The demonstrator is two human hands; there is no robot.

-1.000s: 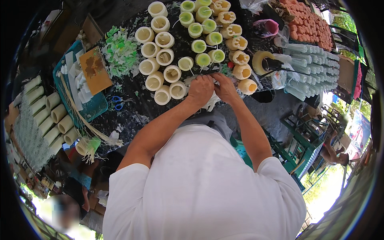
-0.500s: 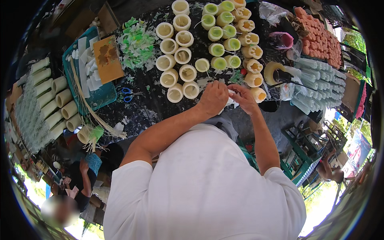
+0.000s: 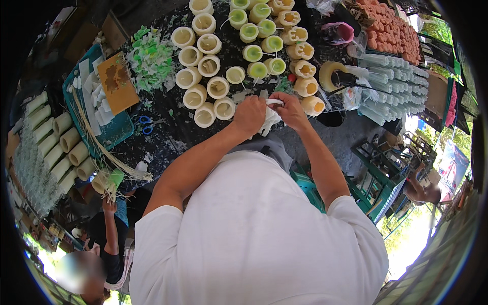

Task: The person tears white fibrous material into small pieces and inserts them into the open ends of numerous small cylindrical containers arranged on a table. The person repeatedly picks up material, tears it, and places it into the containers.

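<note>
Close together at the table's near edge, both my hands grip a crumpled white cloth [image 3: 270, 122]. My left hand [image 3: 249, 116] is closed on its left side, fingers curled. My right hand [image 3: 290, 110] pinches a narrow white strip [image 3: 275, 101] that looks like a twisted end of the cloth; the fingertips partly cover it. Just beyond my left hand stand hollow cream wax candle shells [image 3: 224, 108] and a paler filled candle [image 3: 235, 75] with a wick. Green-filled candles [image 3: 257, 70] with wicks stand farther off. Nearest my right hand is a carved, orange-centred candle [image 3: 312, 105].
Left lie blue scissors [image 3: 147, 125], a teal tray [image 3: 114, 137] with white pieces, long wicks [image 3: 109, 152] and green-white scraps [image 3: 150, 58]. Right are a pink cup [image 3: 341, 33], a tape roll [image 3: 330, 76], clear glass tubes [image 3: 391, 86] and orange blocks [image 3: 389, 35]. A co-worker's hand [image 3: 109, 206] reaches wicks.
The table's contents have shifted left in view. My hands have drawn slightly apart, and more of the white cloth shows between them. At lower left, the co-worker's hand has moved to the wicks.
</note>
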